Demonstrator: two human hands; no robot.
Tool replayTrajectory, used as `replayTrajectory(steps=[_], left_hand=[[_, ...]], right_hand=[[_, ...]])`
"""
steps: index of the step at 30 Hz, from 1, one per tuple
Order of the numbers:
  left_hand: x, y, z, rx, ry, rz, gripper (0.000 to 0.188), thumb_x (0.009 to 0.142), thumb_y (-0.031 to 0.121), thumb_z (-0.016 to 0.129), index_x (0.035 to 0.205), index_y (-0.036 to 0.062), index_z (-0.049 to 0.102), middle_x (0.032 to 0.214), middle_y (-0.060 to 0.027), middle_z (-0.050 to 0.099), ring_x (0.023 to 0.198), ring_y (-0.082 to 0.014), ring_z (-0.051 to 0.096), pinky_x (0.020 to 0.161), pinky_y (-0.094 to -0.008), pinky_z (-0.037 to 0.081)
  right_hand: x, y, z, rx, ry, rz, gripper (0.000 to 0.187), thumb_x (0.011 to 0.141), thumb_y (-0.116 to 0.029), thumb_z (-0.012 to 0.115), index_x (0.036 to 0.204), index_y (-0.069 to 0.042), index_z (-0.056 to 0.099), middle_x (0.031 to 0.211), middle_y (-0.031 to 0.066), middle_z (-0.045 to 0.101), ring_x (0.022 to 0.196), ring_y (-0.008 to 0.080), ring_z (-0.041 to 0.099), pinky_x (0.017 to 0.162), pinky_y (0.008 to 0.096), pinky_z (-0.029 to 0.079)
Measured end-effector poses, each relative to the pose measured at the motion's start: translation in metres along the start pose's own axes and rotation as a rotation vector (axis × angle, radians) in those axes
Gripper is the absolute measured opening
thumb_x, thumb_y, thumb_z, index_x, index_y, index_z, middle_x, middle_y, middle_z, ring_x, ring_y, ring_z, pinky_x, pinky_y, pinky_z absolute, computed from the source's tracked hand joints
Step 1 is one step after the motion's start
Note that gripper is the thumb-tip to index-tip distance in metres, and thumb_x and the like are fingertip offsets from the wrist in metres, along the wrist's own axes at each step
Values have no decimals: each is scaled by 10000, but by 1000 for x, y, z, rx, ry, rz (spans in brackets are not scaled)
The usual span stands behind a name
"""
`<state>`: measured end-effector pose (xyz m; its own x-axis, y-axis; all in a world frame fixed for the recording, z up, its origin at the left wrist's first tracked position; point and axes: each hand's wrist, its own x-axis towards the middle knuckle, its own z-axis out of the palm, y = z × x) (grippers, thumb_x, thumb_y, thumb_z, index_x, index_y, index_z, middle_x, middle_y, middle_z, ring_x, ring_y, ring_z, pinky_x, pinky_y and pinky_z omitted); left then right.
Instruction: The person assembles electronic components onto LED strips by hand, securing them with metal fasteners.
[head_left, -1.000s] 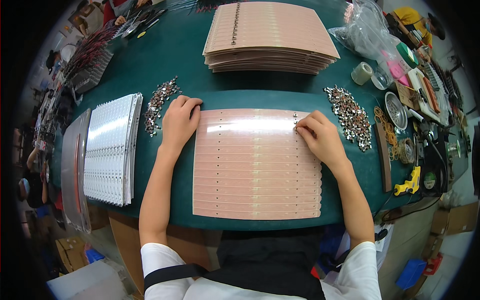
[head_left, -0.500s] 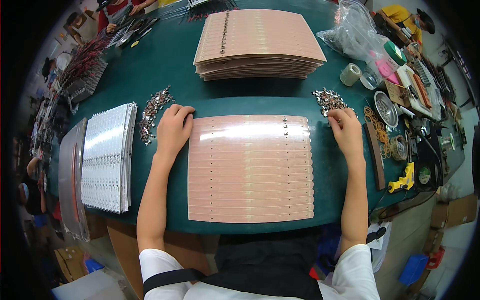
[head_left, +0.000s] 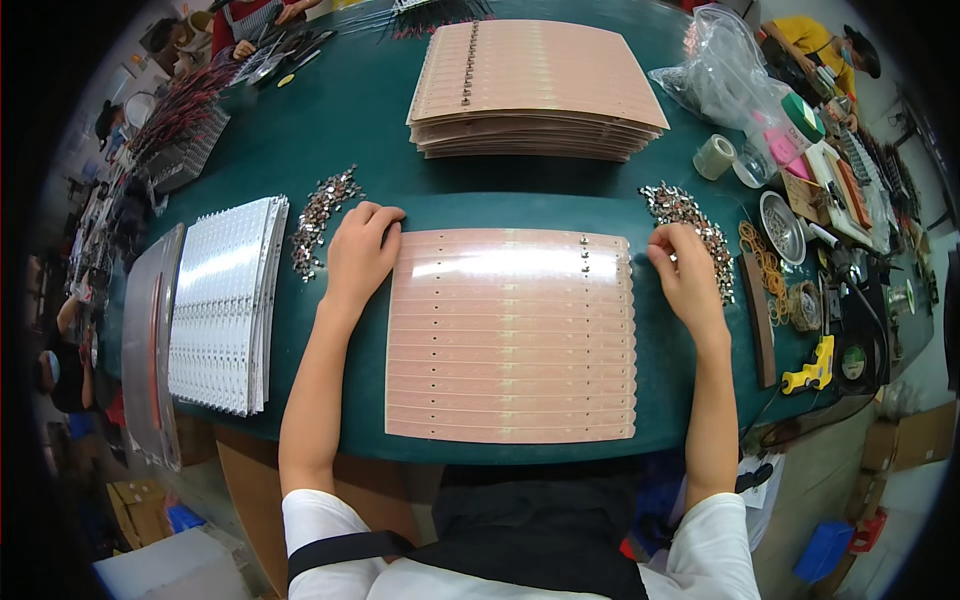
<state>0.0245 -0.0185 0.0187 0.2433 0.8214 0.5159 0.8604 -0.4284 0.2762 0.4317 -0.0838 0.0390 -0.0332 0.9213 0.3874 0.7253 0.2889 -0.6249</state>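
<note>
My right hand (head_left: 686, 272) is curled beside the right pile of small metal pieces (head_left: 676, 203), thumb close to the fingertips; I cannot tell whether a piece sits between them. My left hand (head_left: 362, 252) lies at the upper left corner of the pink sheet (head_left: 510, 360), fingers loosely bent, with a gap between thumb and forefinger. The sheet lies flat in front of me, its scalloped right edge apart from my right hand, its bottom edge near the table's front rim. A few metal clips (head_left: 585, 254) stand near its upper right corner. Green tabletop (head_left: 530, 178) runs between its top edge and the tall pink stack (head_left: 545, 75). More tabletop separates its left edge from the white perforated strips (head_left: 222, 305), and its right edge from the dark bar (head_left: 757, 325).
</note>
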Motion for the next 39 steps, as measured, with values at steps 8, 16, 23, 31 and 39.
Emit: replayTrajectory(steps=[8,16,23,31,39], left_hand=[[1,1,0,3,9,14,115,875,113,645,967,92,711,922,-59,628,892,-262,630,761,-390,524],[1,-1,1,-2,15,22,117,876,119,640,966,102,711,916,-60,627,890,-265,629,765,-396,523],[3,1,1,2,-29,-11,129,896,114,636,1001,83,703,944,-78,632,926,-269,633,788,-381,517],[-1,0,-1,12,5,12,127,872,113,632,968,97,713,911,-63,631,888,-266,632,774,-398,528],[2,3,0,1,-10,29,137,883,102,634,999,81,703,940,-75,634,902,-266,632,782,-382,518]], right_hand=[[-12,-34,21,135,-204,-38,115,894,-12,664,1008,-2,664,927,108,686,818,212,668,719,306,518],[-15,-42,32,106,-243,-28,74,883,-33,669,940,9,644,957,144,585,893,315,609,788,379,504],[-13,-38,33,52,-225,-39,75,880,-35,670,916,23,638,953,152,574,892,336,596,795,393,497],[-16,-43,37,-10,-226,-115,79,867,-35,671,908,19,631,946,147,566,901,335,593,796,397,499],[-16,-46,38,-225,-217,-262,70,869,-67,671,895,-9,642,920,127,571,918,325,592,789,406,511]])
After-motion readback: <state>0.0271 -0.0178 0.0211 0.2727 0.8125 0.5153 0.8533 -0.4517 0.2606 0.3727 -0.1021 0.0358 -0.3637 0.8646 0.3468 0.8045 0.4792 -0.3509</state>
